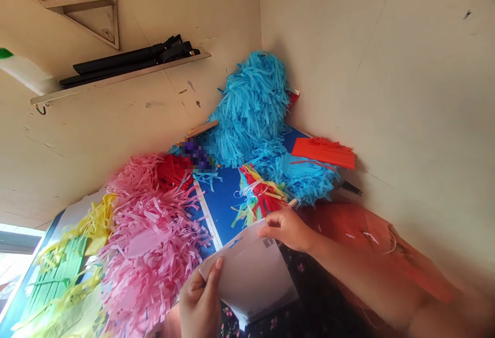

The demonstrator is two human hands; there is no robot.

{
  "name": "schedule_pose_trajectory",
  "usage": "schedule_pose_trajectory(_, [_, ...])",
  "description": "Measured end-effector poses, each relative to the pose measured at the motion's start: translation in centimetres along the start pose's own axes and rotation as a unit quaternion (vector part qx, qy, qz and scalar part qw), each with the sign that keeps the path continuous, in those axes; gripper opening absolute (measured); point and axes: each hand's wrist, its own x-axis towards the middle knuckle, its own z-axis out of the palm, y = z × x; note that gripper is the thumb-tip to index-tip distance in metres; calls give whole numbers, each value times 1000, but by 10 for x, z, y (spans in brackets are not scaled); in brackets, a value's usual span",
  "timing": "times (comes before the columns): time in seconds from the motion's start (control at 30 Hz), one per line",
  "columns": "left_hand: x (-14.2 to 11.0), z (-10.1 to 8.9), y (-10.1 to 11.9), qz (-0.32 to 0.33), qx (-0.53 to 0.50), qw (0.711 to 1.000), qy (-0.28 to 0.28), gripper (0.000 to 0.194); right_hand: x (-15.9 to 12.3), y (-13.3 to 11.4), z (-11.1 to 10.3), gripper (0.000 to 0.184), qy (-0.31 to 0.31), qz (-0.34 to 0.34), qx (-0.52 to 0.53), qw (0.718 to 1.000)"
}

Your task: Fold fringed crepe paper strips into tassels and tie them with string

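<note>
My left hand (200, 299) and my right hand (286, 229) both grip a white paper sheet (247, 276), which bears a small grey mark and a blue print near its top edge. The left thumb lies on the sheet's near face, and the right fingers pinch its upper edge. Just beyond the right hand sits a bunch of red, yellow and teal paper fringe (259, 193) on a blue board (220, 204). Pink paper fringe (150, 245) spreads close to the left of the left hand.
A large heap of blue paper fringe (251, 111) and an orange paper stack (324, 152) lie against the cream wall (386, 69). Yellow and green fringe (62, 281) lies at lower left. An orange-red cloth (359, 235) lies to the right, and a shelf (119, 77) holds black objects.
</note>
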Motion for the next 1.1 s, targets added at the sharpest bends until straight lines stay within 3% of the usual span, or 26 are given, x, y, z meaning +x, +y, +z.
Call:
schedule_pose_trajectory(0.23, [4, -6, 2, -15, -32, 999, 15, 47, -2, -8, 3, 57, -13, -45, -14, 999])
schedule_pose_trajectory(0.43, [12, -14, 4, -45, -65, 996, 41, 50, -9, -20, 20, 52, 29, -63, -16, 997])
schedule_pose_trajectory(0.57, [16, -26, 4, -72, -91, 993, 29, 53, -20, -32, 32, 45, 55, -157, -83, 983])
schedule_pose_trajectory(0.63, [15, -37, 12, -29, -54, 998, 4, 53, -24, -39, 34, 38, 70, -218, -145, 963])
schedule_pose_trajectory(0.73, [8, -50, 37, 115, 116, 986, -31, 44, -29, -49, 36, 32, 28, -259, -199, 945])
schedule_pose_trajectory(0.8, [2, -48, 54, 218, 274, 934, -77, 37, -30, -52, 38, 32, 1, -269, -213, 939])
schedule_pose_trajectory(0.87, [-3, -37, 67, 303, 358, 875, -119, 28, -30, -52, 41, 32, -3, -280, -218, 935])
schedule_pose_trajectory(0.93, [-5, -23, 74, 357, 366, 849, -133, 23, -31, -49, 44, 32, 2, -285, -226, 931])
schedule_pose_trajectory(1.1, [-6, -2, 73, 391, 316, 851, -151, 21, -31, -41, 46, 37, 2, -266, -236, 935])
